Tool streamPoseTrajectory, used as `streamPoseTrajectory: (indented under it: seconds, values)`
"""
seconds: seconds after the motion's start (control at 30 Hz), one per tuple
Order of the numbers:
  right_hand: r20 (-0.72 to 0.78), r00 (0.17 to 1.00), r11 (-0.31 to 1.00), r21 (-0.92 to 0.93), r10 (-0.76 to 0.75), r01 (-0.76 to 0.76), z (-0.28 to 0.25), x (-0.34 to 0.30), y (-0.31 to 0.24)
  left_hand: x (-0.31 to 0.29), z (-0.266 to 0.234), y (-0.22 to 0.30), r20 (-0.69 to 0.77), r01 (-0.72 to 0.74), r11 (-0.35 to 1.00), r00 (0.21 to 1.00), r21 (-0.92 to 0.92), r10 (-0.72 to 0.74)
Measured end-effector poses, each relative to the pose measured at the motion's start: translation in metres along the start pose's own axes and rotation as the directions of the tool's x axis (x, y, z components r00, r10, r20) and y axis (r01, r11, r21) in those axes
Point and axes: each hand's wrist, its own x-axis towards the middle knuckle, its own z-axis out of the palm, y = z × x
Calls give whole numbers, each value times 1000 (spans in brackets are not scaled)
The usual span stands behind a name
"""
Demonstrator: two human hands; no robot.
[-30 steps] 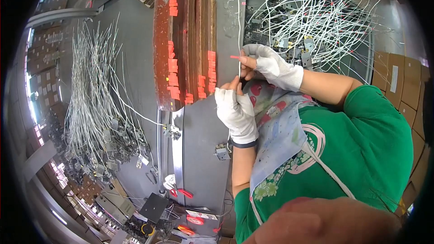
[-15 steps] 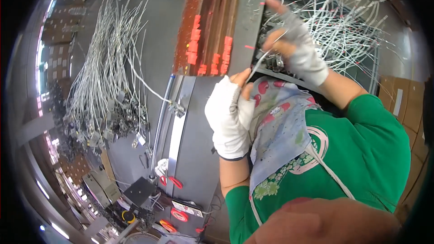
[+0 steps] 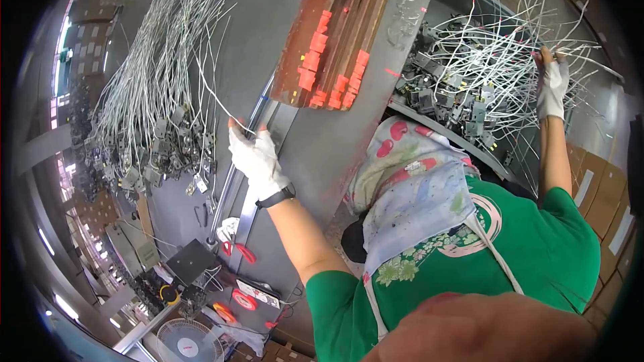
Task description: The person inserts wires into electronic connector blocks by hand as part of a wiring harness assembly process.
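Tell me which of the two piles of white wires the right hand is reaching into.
The right hand is in the tangled pile inside the bin on the right. The other pile lies combed out flat on the table, near the left hand.

Orange-red rectangular tags (image 3: 315, 60) sit in rows along the lower edges of the brown flat strips (image 3: 335, 33) stacked near the far edge of the grey workbench (image 3: 268, 20). Brown cardboard boxes (image 3: 604, 194) with pale rectangular labels (image 3: 582, 186) stand off the bench's right side. A small white label with red print (image 3: 258, 293) lies by the near edge.
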Motion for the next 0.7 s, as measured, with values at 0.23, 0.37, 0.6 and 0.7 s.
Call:
streamPoseTrajectory:
  seconds: [0.23, 0.37, 0.6, 0.7]
  values:
    - [-109, 984, 984, -127, -143, 129, 12, -29, 16, -45, -33, 17, 254, 392, 456, 907, -799, -335]
    - [673, 700, 958, -282, 237, -54, 101, -125, -13, -95, -50, 33, 381, 494, 261, 842, -829, -383]
    - [809, 373, 869, -495, 455, 13, 213, -184, -28, -168, -85, 44, 410, 463, 46, 823, -885, -394]
    - [874, 375, 935, -351, 310, 45, 220, -193, -32, -195, -94, 47, 362, 425, 35, 809, -905, -463]
